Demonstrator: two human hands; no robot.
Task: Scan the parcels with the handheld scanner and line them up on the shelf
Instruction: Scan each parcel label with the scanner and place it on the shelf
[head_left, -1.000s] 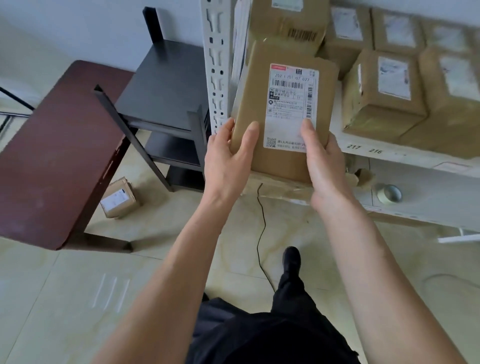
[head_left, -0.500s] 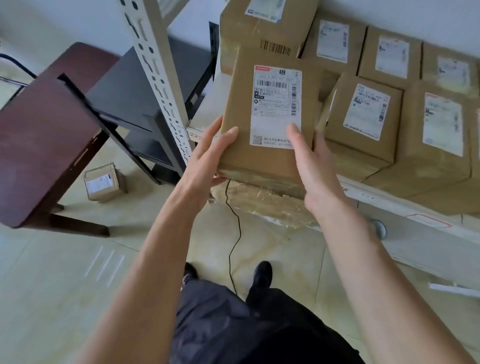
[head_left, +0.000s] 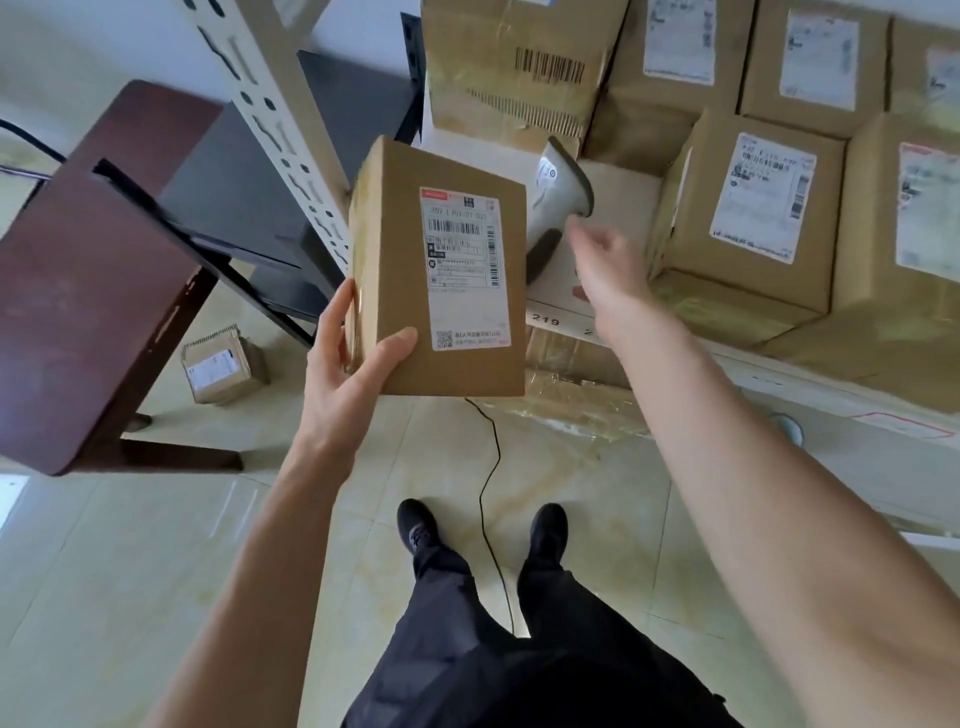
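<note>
Beside stacked boxes, scanner lies behind held parcel.

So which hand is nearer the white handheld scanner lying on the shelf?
Right. The right hand hovers open just in front of the white handheld scanner, not touching it; the left hand is lower left, gripping the brown cardboard parcel.

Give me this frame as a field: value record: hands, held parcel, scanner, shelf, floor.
left hand: grips parcel at lower left corner, label facing camera
right hand: holds nothing, reaching toward scanner
scanner: lies on shelf, not gripped
shelf: labelled boxes to the right and behind
floor: small parcel, black cable
scan: not yet done
</note>
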